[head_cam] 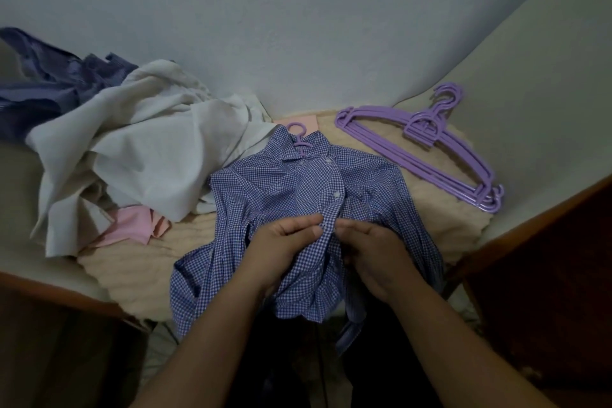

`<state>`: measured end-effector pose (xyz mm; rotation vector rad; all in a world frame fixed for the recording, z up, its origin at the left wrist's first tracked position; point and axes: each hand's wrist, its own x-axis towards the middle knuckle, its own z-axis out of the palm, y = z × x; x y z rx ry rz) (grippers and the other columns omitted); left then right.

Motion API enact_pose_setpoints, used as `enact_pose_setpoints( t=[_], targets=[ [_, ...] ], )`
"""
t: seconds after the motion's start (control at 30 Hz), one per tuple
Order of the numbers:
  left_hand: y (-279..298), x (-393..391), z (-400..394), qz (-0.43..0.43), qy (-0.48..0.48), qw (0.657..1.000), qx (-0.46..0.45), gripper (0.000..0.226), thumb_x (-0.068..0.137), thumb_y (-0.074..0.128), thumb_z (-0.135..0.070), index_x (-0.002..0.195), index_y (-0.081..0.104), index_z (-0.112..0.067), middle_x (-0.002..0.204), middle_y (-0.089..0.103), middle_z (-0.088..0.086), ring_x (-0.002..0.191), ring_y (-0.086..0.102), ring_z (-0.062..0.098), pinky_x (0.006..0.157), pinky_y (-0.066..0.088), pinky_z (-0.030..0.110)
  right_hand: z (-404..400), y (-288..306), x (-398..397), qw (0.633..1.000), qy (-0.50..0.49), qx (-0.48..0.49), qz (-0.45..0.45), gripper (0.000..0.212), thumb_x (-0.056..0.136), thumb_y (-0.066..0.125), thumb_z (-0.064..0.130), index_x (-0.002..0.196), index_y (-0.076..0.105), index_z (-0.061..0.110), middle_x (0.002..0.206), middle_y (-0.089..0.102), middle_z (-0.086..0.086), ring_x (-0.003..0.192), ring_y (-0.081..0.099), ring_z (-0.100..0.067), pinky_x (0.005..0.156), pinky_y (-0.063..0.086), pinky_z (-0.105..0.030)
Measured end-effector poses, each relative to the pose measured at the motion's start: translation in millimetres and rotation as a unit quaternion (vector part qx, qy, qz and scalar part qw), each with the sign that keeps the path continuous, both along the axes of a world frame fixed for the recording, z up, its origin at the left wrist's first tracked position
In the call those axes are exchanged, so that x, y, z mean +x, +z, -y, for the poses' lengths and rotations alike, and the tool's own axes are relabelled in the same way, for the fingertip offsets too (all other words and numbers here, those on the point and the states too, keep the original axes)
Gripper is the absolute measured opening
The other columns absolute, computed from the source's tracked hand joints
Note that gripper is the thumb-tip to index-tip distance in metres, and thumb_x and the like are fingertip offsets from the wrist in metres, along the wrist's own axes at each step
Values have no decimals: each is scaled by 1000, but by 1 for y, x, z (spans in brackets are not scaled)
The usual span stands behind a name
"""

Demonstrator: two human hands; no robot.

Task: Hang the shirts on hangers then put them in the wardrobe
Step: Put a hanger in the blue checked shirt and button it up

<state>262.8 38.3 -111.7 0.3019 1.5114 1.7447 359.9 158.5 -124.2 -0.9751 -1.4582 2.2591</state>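
A blue checked shirt lies front-up on the beige quilted surface, its hem hanging over the near edge. A purple hanger sits inside it; only the hook pokes out at the collar. My left hand pinches the left side of the button placket. My right hand pinches the right side of the placket, just beside the left hand. White buttons show higher up the front. A stack of purple hangers lies to the right of the shirt.
A heap of clothes lies at the left: a white shirt, a dark blue striped garment and a pink one. A pale wall stands behind. Brown wooden edges frame the surface left and right.
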Motion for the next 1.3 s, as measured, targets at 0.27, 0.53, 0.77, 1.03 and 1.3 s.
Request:
enact_pose_setpoints(
  t=[0.27, 0.53, 0.77, 1.03, 1.3],
  targets=[
    [4, 3, -7, 7, 8, 1000, 8, 21, 78, 67, 5, 91, 73, -10, 90, 75, 3, 88, 70, 7, 71, 51, 13, -2, -1, -1, 997, 29, -62, -40, 11, 88, 58, 1, 92, 67, -1, 90, 68, -18, 86, 58, -30, 75, 44, -35],
    [1, -1, -7, -48, -12, 999, -21, 20, 78, 71, -3, 86, 75, -21, 93, 75, -3, 95, 68, 5, 81, 50, 14, 0, 13, 0, 999, -10, -1, -50, 14, 82, 62, -5, 80, 61, 9, 68, 64, -1, 61, 55, -14, 56, 42, -26],
    [0, -3, -7, -116, -5, 993, -14, 19, 78, 72, -6, 87, 75, -22, 95, 75, 0, 97, 69, 10, 84, 50, 19, 3, 27, 7, 974, 18, 226, -6, 13, 88, 63, 7, 90, 72, 16, 68, 69, 4, 57, 57, -6, 55, 48, -20],
    [-3, -1, -6, -170, 21, 985, -7, 18, 63, 77, -30, 81, 77, -29, 98, 71, 8, 97, 68, 18, 88, 53, 29, 3, 33, 4, 968, 54, 245, 12, 24, 88, 64, 15, 112, 68, 17, 65, 66, 15, 55, 57, 5, 53, 45, -12],
    [-4, -2, -5, -204, 18, 979, -11, 20, 66, 76, -18, 85, 76, -20, 86, 66, -4, 84, 65, 2, 77, 49, 14, 2, 32, -4, 979, 39, 199, 28, 22, 85, 67, 11, 107, 68, 12, 81, 71, -7, 60, 64, -8, 52, 52, -23]
  ],
)
